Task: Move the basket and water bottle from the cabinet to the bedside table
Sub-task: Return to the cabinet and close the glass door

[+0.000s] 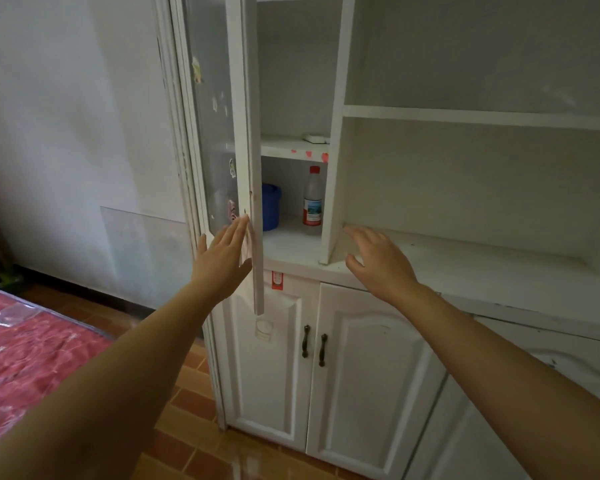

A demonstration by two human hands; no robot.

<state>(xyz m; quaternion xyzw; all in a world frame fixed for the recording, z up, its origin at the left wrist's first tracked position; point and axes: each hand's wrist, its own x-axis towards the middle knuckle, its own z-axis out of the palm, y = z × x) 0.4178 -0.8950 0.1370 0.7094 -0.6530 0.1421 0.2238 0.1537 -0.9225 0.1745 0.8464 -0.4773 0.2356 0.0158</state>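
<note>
Cabinet [340, 188] open, glass door [248, 140] swung out toward camera; nothing moved yet, both items on same shelf, bedside table not in view
Blue basket [271, 206] far left, half hidden behind door edge
Water bottle [313, 197] upright, right of basket, apart from it
Left hand [222, 258] flat against door edge, fingers spread, empty
Right hand [378, 259] open, empty, near and right of bottle, past divider

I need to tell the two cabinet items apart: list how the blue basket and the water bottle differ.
The basket is blue, squat and wide; the water bottle is clear, tall and slim, with a red cap and label. The glass door partly hides the basket, while the bottle shows in full. Both stand upright on the same shelf, apart, with neither hand on them.
</note>
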